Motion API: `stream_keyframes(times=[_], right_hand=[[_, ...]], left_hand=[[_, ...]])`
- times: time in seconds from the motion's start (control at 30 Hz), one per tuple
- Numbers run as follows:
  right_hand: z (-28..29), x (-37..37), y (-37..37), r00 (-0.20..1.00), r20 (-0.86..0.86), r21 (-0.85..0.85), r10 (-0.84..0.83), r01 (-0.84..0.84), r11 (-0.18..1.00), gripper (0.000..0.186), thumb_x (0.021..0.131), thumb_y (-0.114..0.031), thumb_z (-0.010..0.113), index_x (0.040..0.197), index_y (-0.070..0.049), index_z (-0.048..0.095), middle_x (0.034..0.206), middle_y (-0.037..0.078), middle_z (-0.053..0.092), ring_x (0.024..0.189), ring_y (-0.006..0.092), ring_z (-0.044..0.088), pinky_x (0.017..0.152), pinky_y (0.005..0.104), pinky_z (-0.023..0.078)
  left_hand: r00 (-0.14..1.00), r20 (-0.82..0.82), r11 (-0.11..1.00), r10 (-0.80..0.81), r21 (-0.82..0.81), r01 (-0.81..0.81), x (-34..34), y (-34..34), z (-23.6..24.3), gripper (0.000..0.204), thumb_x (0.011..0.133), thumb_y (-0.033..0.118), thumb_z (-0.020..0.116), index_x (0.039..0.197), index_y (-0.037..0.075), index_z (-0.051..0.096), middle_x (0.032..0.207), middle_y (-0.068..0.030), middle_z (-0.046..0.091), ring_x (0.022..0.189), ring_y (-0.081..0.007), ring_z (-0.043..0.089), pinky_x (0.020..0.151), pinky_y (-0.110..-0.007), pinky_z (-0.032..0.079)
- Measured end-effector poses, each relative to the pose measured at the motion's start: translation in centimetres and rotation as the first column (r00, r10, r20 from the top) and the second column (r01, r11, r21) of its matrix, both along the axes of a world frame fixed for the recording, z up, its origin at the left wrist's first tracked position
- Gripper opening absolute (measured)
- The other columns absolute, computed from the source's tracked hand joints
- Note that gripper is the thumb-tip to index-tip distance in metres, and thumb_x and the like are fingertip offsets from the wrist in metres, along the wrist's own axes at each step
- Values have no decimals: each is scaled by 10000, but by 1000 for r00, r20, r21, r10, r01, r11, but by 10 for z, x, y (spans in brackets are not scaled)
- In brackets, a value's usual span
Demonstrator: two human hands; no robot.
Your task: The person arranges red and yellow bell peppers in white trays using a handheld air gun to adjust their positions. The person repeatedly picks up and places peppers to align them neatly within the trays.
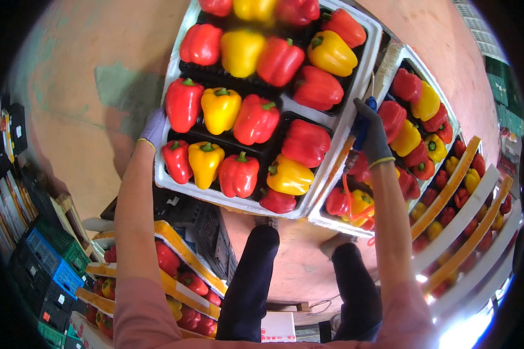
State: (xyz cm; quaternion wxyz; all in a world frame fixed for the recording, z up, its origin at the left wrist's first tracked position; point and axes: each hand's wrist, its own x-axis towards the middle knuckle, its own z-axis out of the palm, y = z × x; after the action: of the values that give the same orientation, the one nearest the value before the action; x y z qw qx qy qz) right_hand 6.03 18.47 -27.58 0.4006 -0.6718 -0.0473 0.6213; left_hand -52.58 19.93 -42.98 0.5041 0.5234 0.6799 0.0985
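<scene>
From here I have my left hand (152,127) pinching the box (315,113) of peppers (259,119) between both hands; whether my right hand (376,131), by its opposite edge, grips, I can't tell.

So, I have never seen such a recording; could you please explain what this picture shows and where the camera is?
There is no machine: a person works here. A camera worn on the head looks down; its fisheye lens bends straight edges. The gloved left hand grips the left edge of a white crate. The gloved right hand is by the opposite edge, next to a blue object; what it grips is unclear. Inside, red peppers and yellow peppers lie in black trays. A second crate of peppers is to the right.
</scene>
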Motion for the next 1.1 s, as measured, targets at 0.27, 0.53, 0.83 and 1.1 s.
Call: stream_keyframes(times=[0.27, 0.53, 0.83, 1.1], right_hand=[[-18, 14, -3, 981, -178, 20, 83, -81, 997, 281, 865, -272, 721, 1064, -90, 643, 874, 40, 677, 727, 154, 665, 647, 294, 548], [41, 27, -13, 996, -91, 76, 10, -3, 997, 219, 861, -227, 736, 990, -75, 645, 813, 39, 678, 661, 137, 657, 588, 281, 529], [147, 134, -132, 987, -40, 102, -157, 161, 982, 357, 861, -181, 704, 1167, -53, 573, 943, 60, 654, 788, 182, 667, 681, 313, 565], [154, 329, -236, 931, 236, 25, -279, 281, 959, 332, 840, -185, 712, 1125, -59, 598, 927, 41, 664, 791, 166, 661, 703, 309, 558]], left_hand=[[930, -315, 942, -188, 210, 262, -18, -14, 14, 454, 934, 440, 560, 1144, 49, 657, 912, -216, 717, 872, -409, 693, 751, -481, 536], [990, -97, 994, 103, 46, -99, 8, 0, 90, 282, 956, 250, 576, 1106, 39, 688, 1002, -93, 726, 872, -186, 687, 784, -366, 554], [986, -158, 987, -56, 139, 79, 145, -67, 210, 185, 909, 184, 636, 953, 24, 719, 913, -136, 743, 820, -218, 717, 695, -369, 567], [692, -565, 734, -450, 208, 647, 393, -125, 205, 478, 924, 284, 624, 1377, 147, 553, 729, -210, 627, 666, -408, 646, 552, -512, 480]])
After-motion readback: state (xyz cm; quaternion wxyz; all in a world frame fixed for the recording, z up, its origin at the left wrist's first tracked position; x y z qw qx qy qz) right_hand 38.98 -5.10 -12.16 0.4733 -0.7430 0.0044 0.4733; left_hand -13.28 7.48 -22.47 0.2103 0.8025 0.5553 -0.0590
